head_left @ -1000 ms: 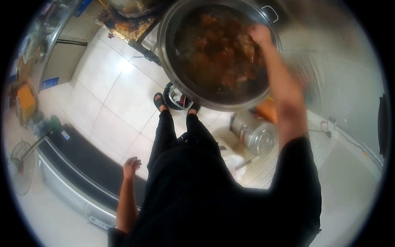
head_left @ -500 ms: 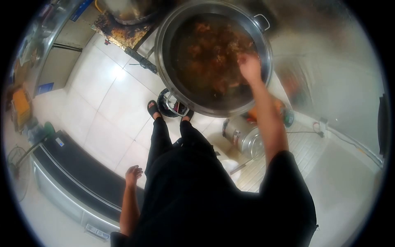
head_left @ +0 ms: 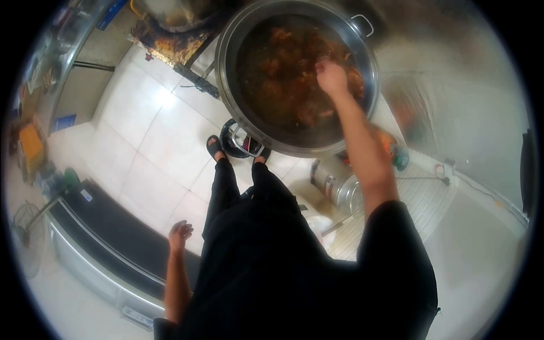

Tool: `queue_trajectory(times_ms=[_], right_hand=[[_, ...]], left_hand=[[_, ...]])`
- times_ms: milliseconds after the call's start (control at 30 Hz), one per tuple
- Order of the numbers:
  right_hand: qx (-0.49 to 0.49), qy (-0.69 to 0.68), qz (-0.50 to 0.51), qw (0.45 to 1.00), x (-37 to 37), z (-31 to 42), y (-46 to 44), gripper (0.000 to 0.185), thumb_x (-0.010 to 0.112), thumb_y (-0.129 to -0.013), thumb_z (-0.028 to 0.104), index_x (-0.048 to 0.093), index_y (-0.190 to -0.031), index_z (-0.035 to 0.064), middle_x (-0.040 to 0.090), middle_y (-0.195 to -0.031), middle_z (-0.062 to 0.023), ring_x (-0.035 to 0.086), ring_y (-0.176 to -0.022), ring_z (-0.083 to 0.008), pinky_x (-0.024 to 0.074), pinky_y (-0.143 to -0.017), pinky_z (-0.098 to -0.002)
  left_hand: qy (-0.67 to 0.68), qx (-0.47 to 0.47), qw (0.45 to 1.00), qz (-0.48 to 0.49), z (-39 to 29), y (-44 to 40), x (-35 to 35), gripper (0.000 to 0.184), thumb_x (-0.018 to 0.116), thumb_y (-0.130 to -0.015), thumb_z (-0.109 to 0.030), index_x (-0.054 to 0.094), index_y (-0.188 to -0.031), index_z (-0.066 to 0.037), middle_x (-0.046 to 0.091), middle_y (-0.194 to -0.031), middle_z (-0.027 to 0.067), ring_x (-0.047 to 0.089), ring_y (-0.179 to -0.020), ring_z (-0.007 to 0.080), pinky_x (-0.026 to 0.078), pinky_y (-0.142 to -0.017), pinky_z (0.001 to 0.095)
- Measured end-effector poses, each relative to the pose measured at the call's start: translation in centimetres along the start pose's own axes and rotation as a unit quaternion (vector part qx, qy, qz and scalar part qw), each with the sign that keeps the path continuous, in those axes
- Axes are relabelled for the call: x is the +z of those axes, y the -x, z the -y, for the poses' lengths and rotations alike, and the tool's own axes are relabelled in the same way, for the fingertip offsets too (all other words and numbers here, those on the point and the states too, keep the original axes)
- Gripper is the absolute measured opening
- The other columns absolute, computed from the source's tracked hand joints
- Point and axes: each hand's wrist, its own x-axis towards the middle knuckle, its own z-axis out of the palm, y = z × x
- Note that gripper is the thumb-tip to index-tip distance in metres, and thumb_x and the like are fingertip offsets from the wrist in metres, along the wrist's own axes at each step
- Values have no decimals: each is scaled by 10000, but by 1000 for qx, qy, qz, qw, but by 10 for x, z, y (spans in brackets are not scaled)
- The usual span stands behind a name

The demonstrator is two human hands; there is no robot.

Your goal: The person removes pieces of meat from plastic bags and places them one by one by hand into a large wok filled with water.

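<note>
A big round metal stockpot [head_left: 225, 93] holds dark brown broth with reddish-brown pieces of food [head_left: 281, 37] in it. My right hand [head_left: 330, 77] is over the right part of the broth, its fingers curled closed. What they hold, if anything, is hidden from this angle. My left hand [head_left: 180, 233] hangs low beside my left leg, fingers loosely bent and apart, touching nothing. Nearest to it is the dark top of a long low counter [head_left: 122, 226].
A scorched stove surface [head_left: 164, 42] with another pan is at the upper left. Below the stockpot stand a dark bin [head_left: 229, 141] by my feet and a shiny metal canister [head_left: 334, 184]. A cable [head_left: 481, 192] runs along the right wall.
My right hand has moved up and left over the broth, toward the middle of the stockpot. The left hand has risen slightly. The whole view has shifted a little.
</note>
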Motion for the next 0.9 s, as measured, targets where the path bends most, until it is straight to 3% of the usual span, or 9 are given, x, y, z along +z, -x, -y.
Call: queue_trajectory(times_ms=[167, 267, 400, 467, 600, 700, 733, 800, 900], right_hand=[[52, -36, 2, 998, 28, -8, 28, 357, 557, -820, 156, 702, -1122, 35, 702, -1096, -207, 647, -1054, -386, 513, -925, -459], [147, -26, 29, 988, 41, 18, 29, 400, 535, -831, 192, 682, -1153, 6, 690, -1138, -212, 635, -1097, -390, 507, -946, -454], [131, -91, 187, 969, 40, 52, 24, 461, 519, -844, 193, 630, -1249, 4, 651, -1234, -222, 605, -1170, -382, 489, -991, -450], [53, -123, 133, 982, 33, 66, 39, 412, 535, -835, 168, 660, -1199, 22, 640, -1261, -214, 597, -1186, -377, 486, -1002, -449], [78, -192, 49, 977, -28, 60, 50, 353, 578, -792, 132, 720, -1112, 88, 707, -1125, -156, 644, -1087, -351, 511, -945, -436], [82, -93, -64, 990, -36, 6, 38, 320, 601, -766, 146, 725, -1058, 100, 717, -1033, -179, 671, -986, -372, 531, -871, -459], [133, -83, -64, 986, -30, -17, 28, 354, 611, -772, 161, 701, -1100, 65, 699, -1073, -202, 653, -1034, -379, 525, -885, -461], [105, -80, -56, 990, -32, -48, 19, 420, 615, -817, 186, 640, -1199, 13, 658, -1189, -212, 612, -1139, -361, 505, -944, -446], [150, 63, 41, 986, -28, -65, 9, 513, 570, -906, 258, 529, -1323, -38, 579, -1350, -188, 515, -1268, -364, 451, -1035, -460]], left_hand=[[0, -26, 1000, 11, 19, -7, 4, 322, 542, -958, -186, 602, -1203, 14, 711, -982, 151, 698, -834, 225, 542, -699, 308], [4, -24, 999, 24, 29, -9, 3, 317, 549, -959, -188, 604, -1197, 14, 709, -972, 159, 689, -776, 220, 531, -650, 292], [-63, -16, 998, 20, 4, 4, 10, 346, 582, -944, -209, 598, -1210, 12, 710, -980, 155, 690, -799, 232, 528, -679, 302], [-62, 1, 998, 21, 0, 2, 9, 356, 588, -939, -211, 597, -1214, 15, 710, -983, 154, 693, -813, 236, 532, -689, 306], [-24, 35, 999, 15, -12, -2, 11, 381, 600, -925, -214, 594, -1219, 28, 710, -988, 154, 701, -851, 249, 545, -720, 323], [-33, 52, 998, 8, -18, 8, 18, 390, 606, -920, -218, 596, -1217, 35, 710, -989, 158, 701, -860, 254, 551, -730, 335], [-32, 58, 998, 6, -19, 9, 23, 390, 606, -920, -218, 596, -1217, 35, 710, -989, 158, 701, -860, 254, 551, -730, 335], [-26, 53, 998, 6, -11, 17, 24, 386, 606, -920, -222, 599, -1208, 35, 711, -990, 162, 701, -860, 258, 553, -734, 336], [-57, 48, 997, 11, 4, 27, 28, 363, 585, -934, -211, 600, -1208, 27, 711, -981, 166, 701, -853, 261, 553, -728, 337]])
